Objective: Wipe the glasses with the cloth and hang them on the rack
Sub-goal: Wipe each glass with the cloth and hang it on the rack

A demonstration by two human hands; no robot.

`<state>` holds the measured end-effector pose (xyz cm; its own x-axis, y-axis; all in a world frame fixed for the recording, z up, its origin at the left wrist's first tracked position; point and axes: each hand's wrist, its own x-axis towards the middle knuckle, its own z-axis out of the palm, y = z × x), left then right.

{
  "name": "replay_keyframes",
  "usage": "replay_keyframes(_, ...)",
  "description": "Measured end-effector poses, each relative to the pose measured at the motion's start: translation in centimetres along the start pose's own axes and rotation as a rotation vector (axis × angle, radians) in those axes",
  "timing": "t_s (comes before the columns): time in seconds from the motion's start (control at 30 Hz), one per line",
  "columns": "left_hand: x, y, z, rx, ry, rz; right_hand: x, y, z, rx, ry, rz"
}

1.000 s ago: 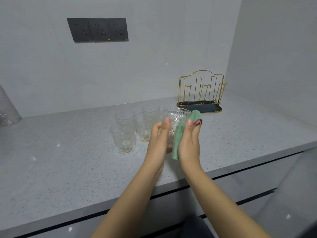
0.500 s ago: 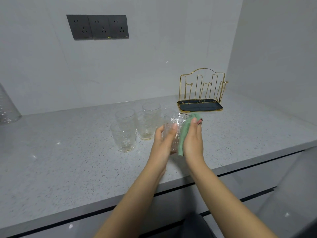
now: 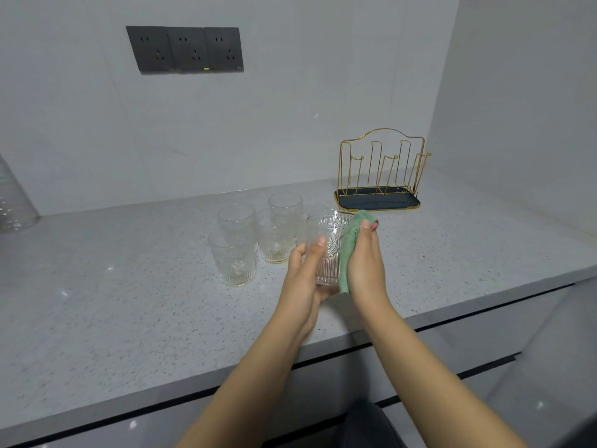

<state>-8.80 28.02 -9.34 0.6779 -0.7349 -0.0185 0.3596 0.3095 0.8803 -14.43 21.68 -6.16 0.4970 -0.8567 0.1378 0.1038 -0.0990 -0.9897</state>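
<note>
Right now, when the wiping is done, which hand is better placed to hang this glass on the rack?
Left, probably. The left hand already grips the ribbed glass, while the right hand presses the green cloth on it. The gold wire rack stands empty, further back to the right, a longer reach.

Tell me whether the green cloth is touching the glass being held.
Touching. The head view shows the right hand pressing the green cloth flat against the side of the held glass, no gap visible.
</note>
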Motion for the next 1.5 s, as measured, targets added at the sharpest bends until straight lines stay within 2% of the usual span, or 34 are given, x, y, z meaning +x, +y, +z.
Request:
replay_keyframes(0.13,0.0,0.6,-1.0,0.011,-0.131,-0.079,1.8,-1.1,-0.8,0.012,0.063,-0.017)
replay_keyframes(0.2,0.3,1.0,-1.8,0.098,-0.159,-0.098,2.6,-2.0,-1.8,-0.048,0.014,-0.018)
replay_keyframes(0.27,0.4,1.5,-2.2,0.162,-0.143,-0.107,2.7,-2.6,-2.6,-0.115,-0.139,-0.033)
replay_keyframes(0.37,0.6,2.0,-2.5,0.117,-0.097,-0.106,2.2,-2.7,-3.5,-0.266,-0.247,-0.088)
replay_keyframes(0.53,0.9,3.5,-2.5,0.091,-0.145,-0.124,2.2,-2.4,-5.5,-0.284,-0.674,-0.002)
replay_keyframes(0.63,1.0,4.1,-2.2,0.149,-0.168,-0.231,1.7,-2.7,-5.7,-0.339,-0.955,-0.050)
replay_keyframes(0.7,1.2,3.9,-2.0,0.172,-0.195,-0.288,1.1,-2.8,-5.1,-0.321,-1.060,-0.055)
replay_keyframes(0.87,1.1,4.0,-1.5,0.273,-0.206,-0.303,1.2,-2.4,-4.5,-0.277,-1.003,-0.024)
replay_keyframes(0.93,1.1,4.5,-1.6,0.334,-0.229,-0.329,0.6,-2.7,-4.4,-0.335,-1.003,-0.056)
replay_keyframes(0.97,1.2,4.9,-1.8,0.353,-0.245,-0.367,0.4,-2.5,-4.4,-0.455,-1.017,-0.139)
replay_keyframes(1.07,1.3,5.8,-2.3,0.347,-0.290,-0.508,0.3,-2.0,-4.0,-1.008,-1.007,-0.572)
replay_keyframes(1.1,1.4,6.1,-2.5,0.337,-0.292,-0.530,0.5,-1.9,-3.9,-1.047,-0.982,-0.615)
replay_keyframes(1.13,1.4,6.2,-2.7,0.333,-0.288,-0.523,0.5,-2.0,-3.7,-0.986,-0.965,-0.575)
replay_keyframes(1.2,1.4,6.1,-3.1,0.297,-0.274,-0.415,0.8,-2.5,-3.5,-0.602,-0.927,-0.300)
replay_keyframes(1.27,1.0,5.2,-3.4,0.268,-0.246,-0.210,1.3,-2.8,-3.4,-0.154,-0.852,0.021)
replay_keyframes(1.33,0.5,3.8,-3.8,0.389,-0.196,0.016,1.6,-2.5,-3.0,0.166,-0.790,0.251)
replay_keyframes(1.4,0.5,3.1,-4.0,0.442,-0.132,0.126,1.0,-2.3,-2.4,0.248,-0.829,0.282)
replay_keyframes(1.43,0.6,3.3,-3.9,0.424,-0.111,0.096,0.7,-2.1,-2.1,0.172,-0.869,0.211)
replay_keyframes(1.5,0.6,4.5,-3.7,0.373,-0.105,-0.081,-0.1,-1.4,-2.0,-0.226,-0.947,-0.098)
